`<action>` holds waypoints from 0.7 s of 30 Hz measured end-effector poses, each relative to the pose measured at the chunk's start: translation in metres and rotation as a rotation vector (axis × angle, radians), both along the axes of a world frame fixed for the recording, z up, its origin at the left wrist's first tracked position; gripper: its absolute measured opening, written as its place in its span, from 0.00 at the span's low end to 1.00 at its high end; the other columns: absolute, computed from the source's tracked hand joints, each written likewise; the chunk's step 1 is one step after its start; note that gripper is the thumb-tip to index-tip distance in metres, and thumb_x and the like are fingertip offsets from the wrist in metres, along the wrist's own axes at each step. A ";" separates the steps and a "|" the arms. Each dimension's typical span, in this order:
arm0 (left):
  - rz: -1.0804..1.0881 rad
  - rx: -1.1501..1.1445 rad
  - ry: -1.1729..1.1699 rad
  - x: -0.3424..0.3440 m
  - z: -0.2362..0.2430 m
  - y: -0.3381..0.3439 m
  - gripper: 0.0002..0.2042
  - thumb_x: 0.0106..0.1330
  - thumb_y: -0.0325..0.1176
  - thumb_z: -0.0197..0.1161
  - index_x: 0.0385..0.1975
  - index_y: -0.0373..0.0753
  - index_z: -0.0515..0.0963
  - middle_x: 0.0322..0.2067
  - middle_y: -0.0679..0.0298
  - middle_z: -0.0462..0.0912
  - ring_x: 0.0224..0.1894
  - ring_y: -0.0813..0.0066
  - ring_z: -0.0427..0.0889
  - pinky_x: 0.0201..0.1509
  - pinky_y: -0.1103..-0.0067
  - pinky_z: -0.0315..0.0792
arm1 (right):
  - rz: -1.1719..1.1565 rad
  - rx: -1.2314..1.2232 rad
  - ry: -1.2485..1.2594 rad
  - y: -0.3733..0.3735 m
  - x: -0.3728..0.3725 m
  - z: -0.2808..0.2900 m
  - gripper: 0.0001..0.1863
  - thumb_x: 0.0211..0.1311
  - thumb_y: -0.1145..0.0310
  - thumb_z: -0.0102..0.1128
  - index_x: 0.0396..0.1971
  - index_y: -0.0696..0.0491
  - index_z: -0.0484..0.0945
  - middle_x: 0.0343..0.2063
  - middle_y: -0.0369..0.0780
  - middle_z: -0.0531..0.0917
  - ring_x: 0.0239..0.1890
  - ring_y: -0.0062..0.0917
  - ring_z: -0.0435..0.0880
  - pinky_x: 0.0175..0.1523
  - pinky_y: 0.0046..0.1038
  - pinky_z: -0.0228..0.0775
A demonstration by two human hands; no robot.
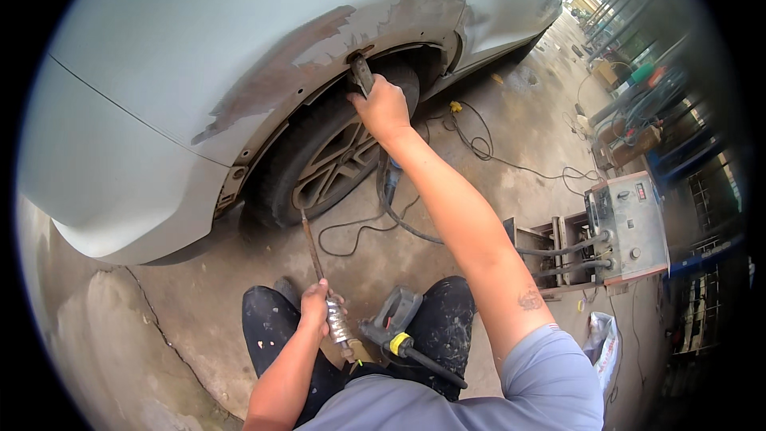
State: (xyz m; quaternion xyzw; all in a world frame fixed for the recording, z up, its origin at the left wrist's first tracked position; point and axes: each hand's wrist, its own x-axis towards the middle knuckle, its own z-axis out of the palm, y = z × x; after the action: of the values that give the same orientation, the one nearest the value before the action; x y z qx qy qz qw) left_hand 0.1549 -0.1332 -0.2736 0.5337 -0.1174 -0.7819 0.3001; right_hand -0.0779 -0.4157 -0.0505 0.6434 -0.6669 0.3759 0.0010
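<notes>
Gripping: left hand [317, 307], rod [312, 247] | right hand [384, 112], metal tool [362, 76] | cables [558, 252] between wheel [281, 179] and machine [638, 227]

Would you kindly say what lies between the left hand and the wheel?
In the head view, a slim metal rod runs from the left hand toward the wheel.

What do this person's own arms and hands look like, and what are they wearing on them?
The left hand and right hand are ungloved, and both forearms are bare. A short grey-blue sleeve covers the right shoulder; below its hem is a small dark tattoo-like marking. No left sleeve shows.
</notes>
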 end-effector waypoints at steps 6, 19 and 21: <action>-0.001 0.000 0.031 0.001 0.002 -0.003 0.15 0.80 0.46 0.50 0.36 0.41 0.67 0.23 0.54 0.80 0.17 0.58 0.78 0.21 0.65 0.76 | -0.012 0.057 0.066 -0.001 -0.002 0.002 0.17 0.59 0.60 0.71 0.37 0.57 0.77 0.32 0.55 0.86 0.38 0.54 0.86 0.45 0.50 0.78; -0.026 -0.006 0.007 -0.001 0.008 -0.005 0.15 0.80 0.46 0.51 0.36 0.41 0.67 0.24 0.54 0.80 0.17 0.58 0.79 0.22 0.66 0.76 | -0.044 -0.078 0.216 -0.013 -0.017 -0.010 0.14 0.60 0.61 0.68 0.38 0.53 0.76 0.28 0.50 0.86 0.35 0.51 0.86 0.40 0.50 0.78; -0.012 -0.011 0.019 0.002 0.004 -0.003 0.15 0.80 0.46 0.51 0.35 0.41 0.67 0.24 0.54 0.80 0.17 0.58 0.79 0.22 0.66 0.76 | 0.006 -0.108 0.387 -0.025 -0.039 -0.001 0.10 0.60 0.65 0.64 0.37 0.52 0.76 0.27 0.48 0.86 0.32 0.48 0.87 0.38 0.49 0.79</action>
State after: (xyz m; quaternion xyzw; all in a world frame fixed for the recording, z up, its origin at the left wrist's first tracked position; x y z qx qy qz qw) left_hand 0.1570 -0.1360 -0.2698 0.5240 -0.1218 -0.7880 0.2994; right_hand -0.1169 -0.4411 -0.0514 0.7045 -0.6314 0.2803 0.1625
